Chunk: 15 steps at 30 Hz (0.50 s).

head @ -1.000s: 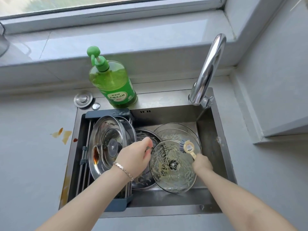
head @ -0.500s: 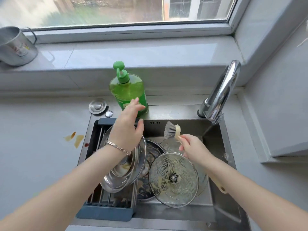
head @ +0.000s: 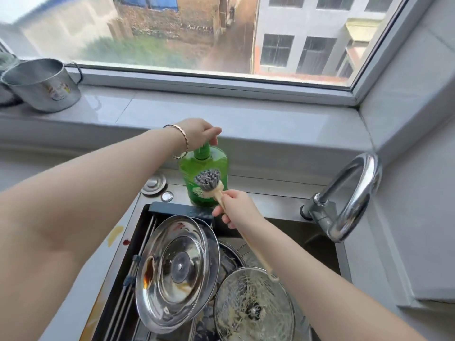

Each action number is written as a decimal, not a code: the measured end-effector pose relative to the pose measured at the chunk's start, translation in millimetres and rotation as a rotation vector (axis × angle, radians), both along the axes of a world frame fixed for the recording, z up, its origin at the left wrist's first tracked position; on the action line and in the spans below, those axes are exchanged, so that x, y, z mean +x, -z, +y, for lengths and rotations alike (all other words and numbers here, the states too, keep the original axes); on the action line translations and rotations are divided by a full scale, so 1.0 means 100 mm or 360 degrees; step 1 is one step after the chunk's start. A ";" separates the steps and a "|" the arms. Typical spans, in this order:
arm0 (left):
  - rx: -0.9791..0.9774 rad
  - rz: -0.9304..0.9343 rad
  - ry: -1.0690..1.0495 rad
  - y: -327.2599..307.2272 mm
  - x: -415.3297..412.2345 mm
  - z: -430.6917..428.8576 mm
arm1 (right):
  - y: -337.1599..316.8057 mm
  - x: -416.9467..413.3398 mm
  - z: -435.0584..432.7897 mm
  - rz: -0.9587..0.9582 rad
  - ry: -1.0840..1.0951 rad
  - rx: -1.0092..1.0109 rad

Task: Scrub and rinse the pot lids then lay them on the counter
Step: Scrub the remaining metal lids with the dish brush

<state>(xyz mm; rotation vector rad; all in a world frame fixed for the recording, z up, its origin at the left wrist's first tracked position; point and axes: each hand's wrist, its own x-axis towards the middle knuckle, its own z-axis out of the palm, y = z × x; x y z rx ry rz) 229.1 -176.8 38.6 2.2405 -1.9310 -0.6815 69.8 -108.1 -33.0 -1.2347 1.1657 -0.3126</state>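
While my left hand (head: 197, 134) curls its fingers over the pump top of the green soap bottle (head: 188, 173), my right hand (head: 236, 207) grips the pale handle of the dish brush (head: 208, 179), its bristles raised just in front of the bottle. Below them, in the sink (head: 307, 235), a steel lid (head: 177, 267) leans on the rack (head: 172, 210) at the left. A glass lid (head: 253, 308), smeared with yellowish residue, lies beside it. The faucet (head: 349, 193) arches over the sink's right corner, beside the desk (head: 359, 262).
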 end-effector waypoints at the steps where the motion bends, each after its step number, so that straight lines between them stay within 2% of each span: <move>1: -0.0019 0.0005 0.0011 0.02 0.01 -0.01 | 0.02 0.04 -0.03 -0.0008 -0.0002 -0.0021; 9: -0.0149 0.0130 0.0088 0.27 0.17 -0.06 | 0.21 0.20 -0.11 -0.0153 -0.0025 -0.0236; 15: -0.0199 0.0080 0.0077 0.38 0.18 -0.04 | 0.23 0.23 -0.14 -0.0170 -0.0031 -0.0274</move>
